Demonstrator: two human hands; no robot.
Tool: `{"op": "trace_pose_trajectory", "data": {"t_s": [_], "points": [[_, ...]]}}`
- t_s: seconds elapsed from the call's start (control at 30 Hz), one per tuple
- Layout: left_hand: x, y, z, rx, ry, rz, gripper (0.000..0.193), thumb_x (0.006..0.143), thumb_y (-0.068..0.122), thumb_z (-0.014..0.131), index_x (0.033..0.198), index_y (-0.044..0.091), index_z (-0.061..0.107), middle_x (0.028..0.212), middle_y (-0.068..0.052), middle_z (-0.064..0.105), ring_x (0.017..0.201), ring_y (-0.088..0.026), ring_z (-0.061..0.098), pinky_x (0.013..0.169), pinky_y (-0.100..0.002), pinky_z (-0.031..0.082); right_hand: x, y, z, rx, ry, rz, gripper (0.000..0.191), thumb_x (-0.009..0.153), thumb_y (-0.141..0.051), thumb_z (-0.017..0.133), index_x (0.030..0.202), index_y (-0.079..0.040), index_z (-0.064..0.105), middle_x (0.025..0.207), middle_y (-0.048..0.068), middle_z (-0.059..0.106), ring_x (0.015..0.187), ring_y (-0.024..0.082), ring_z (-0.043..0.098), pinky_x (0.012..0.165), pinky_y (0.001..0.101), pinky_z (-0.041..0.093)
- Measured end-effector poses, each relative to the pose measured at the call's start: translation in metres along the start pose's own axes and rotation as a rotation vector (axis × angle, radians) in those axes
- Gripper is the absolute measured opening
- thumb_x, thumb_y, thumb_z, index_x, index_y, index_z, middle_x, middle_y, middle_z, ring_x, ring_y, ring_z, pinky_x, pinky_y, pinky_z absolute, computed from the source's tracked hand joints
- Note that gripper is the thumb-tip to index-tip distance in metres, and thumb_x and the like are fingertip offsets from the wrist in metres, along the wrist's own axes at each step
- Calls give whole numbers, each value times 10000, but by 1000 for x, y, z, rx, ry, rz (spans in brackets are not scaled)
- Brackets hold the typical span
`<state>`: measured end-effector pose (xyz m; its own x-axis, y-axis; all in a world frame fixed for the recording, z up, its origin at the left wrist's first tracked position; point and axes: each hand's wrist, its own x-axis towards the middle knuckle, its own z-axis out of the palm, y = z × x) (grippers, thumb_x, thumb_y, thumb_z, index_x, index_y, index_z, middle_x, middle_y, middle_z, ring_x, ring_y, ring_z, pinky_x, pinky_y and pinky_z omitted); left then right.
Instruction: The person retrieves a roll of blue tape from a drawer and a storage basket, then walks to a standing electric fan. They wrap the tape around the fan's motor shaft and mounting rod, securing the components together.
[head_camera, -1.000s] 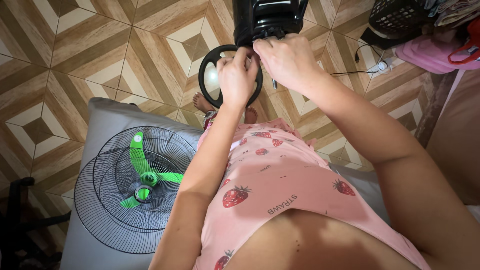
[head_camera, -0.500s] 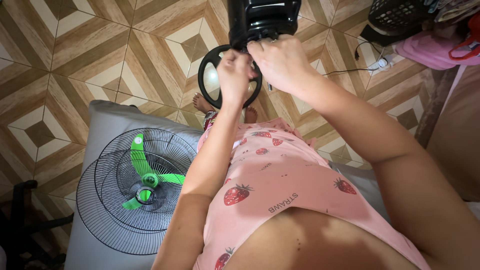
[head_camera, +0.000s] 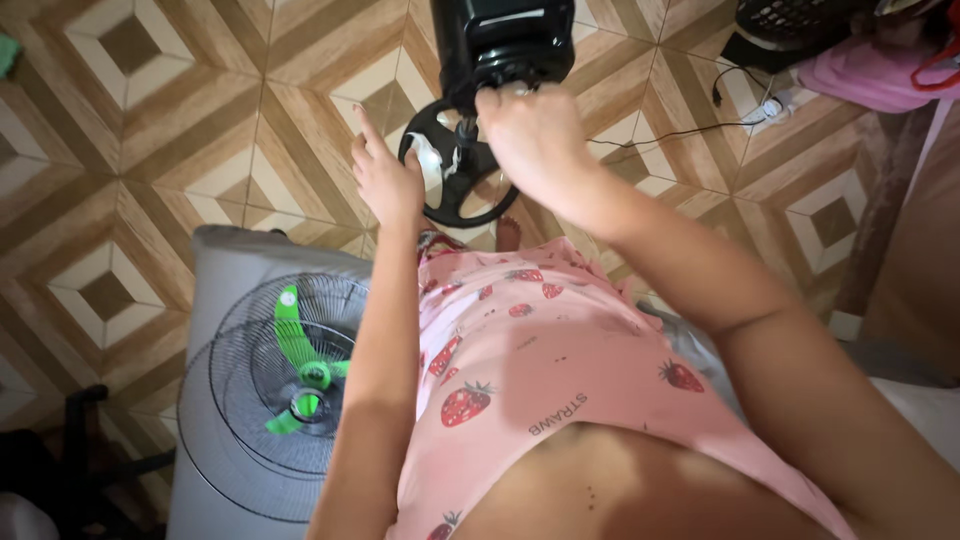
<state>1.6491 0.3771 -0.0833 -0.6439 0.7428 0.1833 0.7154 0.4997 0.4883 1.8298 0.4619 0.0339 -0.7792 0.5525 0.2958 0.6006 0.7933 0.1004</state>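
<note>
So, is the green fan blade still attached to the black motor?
No, the green blade lies in the wire grilles, apart from the motor.

glossy black plastic fan motor housing (head_camera: 505, 40), shiny round black plastic base (head_camera: 455, 200), thin wire metal fan grilles (head_camera: 270, 400), bright green smooth plastic blades (head_camera: 300, 365), soft pink printed cloth shirt (head_camera: 540, 370), wood-look glossy floor tiles (head_camera: 150, 130)

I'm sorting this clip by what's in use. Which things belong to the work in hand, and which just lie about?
In hand:
right hand gripping under the black fan motor housing
left hand, open, beside the round fan base

Lying about:
wire fan grilles with green blade
power cord
pink cloth
</note>
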Motion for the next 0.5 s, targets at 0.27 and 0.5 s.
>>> {"op": "trace_pose_trajectory", "data": {"t_s": [0.27,0.5], "points": [[-30,73,-105,-700,-100,315,169,1058,97,585,1143,59,726,1084,-114,624,1000,-264,597,918,-390,496,-3,-15,-13,132,114,131,173,817,-121,661,980,-67,688,771,44,680,636,210,689,581,353,504],[-50,93,-94,-862,-85,247,242,1117,156,466,1196,-16,617,1265,-153,666,1216,-255,613,1109,-399,480,-4,-23,-15,360,277,251,176,878,-54,659,1051,-40,636,721,73,638,579,264,663,495,392,495]]}}
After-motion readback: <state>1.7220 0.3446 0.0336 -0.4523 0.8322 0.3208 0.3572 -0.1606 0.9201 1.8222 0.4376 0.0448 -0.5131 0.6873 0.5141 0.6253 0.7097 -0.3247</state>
